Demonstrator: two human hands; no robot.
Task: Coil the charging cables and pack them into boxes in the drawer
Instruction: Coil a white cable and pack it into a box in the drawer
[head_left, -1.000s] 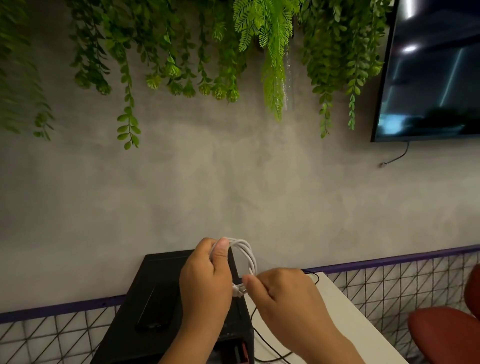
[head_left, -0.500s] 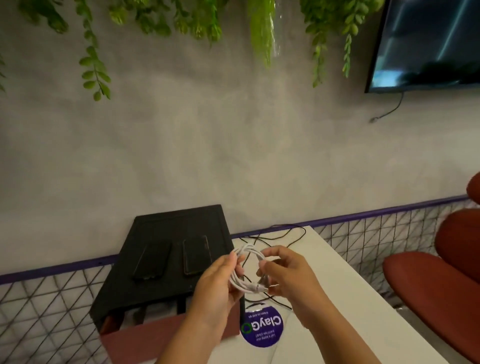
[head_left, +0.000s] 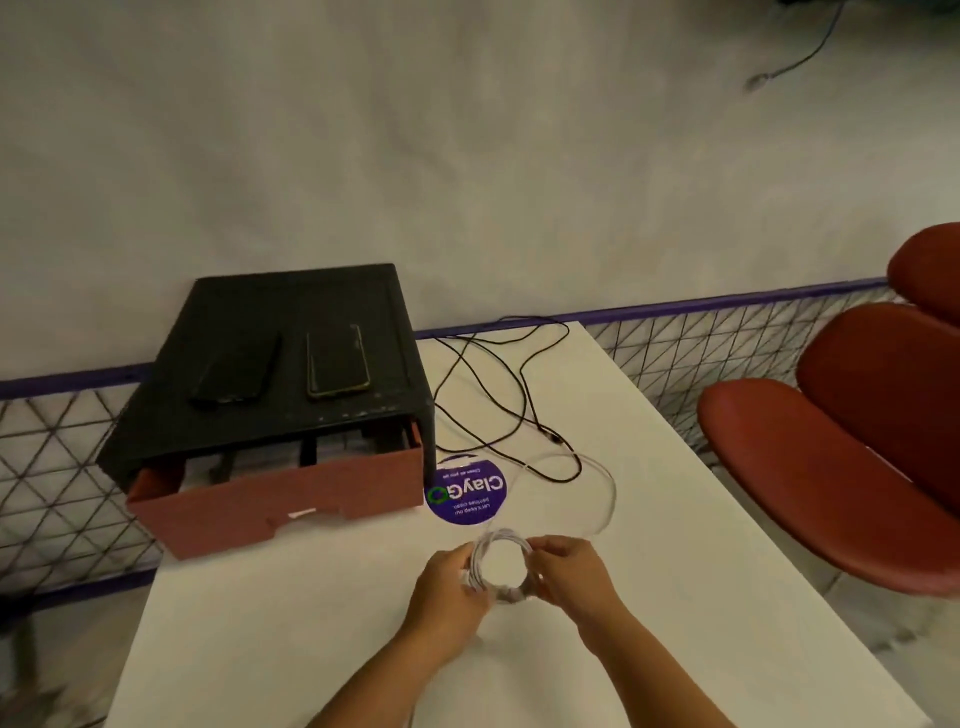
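A white charging cable (head_left: 500, 540) is wound into a small round coil just above the white table (head_left: 291, 623). My left hand (head_left: 447, 587) pinches the coil's left side and my right hand (head_left: 569, 574) pinches its right side. A loose white tail (head_left: 608, 499) loops from the coil to the right and back over the table. A black cable (head_left: 498, 410) lies tangled on the table behind it. The black drawer unit (head_left: 291, 332) stands at the back left, its red drawer (head_left: 291, 499) pulled partly open; what lies inside is in shadow.
Two dark phones (head_left: 236, 374) (head_left: 335, 364) lie on top of the drawer unit. A round purple sticker (head_left: 465, 493) is on the table beside the drawer. Red chairs (head_left: 841, 457) stand to the right. A wire-mesh fence (head_left: 57, 467) runs behind the table.
The view has tipped down from the wall to the table. Both hands have come down and toward me with the white cable, which is now a rounder, tighter coil.
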